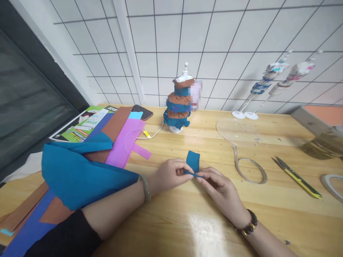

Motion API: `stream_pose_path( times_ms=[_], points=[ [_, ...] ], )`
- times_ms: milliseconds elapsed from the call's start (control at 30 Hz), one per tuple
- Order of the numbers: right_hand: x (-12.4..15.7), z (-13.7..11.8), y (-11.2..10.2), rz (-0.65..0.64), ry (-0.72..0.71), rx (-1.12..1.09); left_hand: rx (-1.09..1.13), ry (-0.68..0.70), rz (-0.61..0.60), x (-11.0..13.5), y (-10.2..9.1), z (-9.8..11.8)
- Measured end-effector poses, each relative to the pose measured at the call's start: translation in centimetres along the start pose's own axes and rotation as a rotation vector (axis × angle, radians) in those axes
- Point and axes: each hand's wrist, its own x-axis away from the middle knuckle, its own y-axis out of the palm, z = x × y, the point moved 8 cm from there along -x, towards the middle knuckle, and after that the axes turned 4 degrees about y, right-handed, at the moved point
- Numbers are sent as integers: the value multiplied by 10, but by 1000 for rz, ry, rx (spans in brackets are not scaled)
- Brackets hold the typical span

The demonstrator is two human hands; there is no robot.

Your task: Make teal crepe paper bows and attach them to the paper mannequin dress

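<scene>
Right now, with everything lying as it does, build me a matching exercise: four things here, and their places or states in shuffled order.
1. Small rectangular teal paper piece
2. Slim yellow-and-black snips
3. Flat dark rectangular phone
4. Miniature mannequin in teal and brown tiers

A. Lying right of a narrow pale strip coiled in a ring
B. Upright on a round white base
C. Beside the end of a light-blue sheet
D. Pinched by the left hand and right hand

Pairs: 1-D, 2-A, 3-C, 4-B
</scene>
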Motion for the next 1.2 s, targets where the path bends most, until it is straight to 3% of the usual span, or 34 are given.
stream_pose_path(
  times_ms=[233, 500, 900, 1200],
  points=[
    [0, 4, 4, -33, 28, -14, -77, 92, -13, 1, 1, 8],
    [-1, 12, 6, -28, 95, -45, 96, -158, -4, 3, 3, -18],
    [-5, 18, 15, -72, 148, -171, 214, -201, -37, 3, 6, -20],
    [-25, 33, 22, -340, 400, -332, 307, -297, 8, -2, 7, -21]
  ],
)
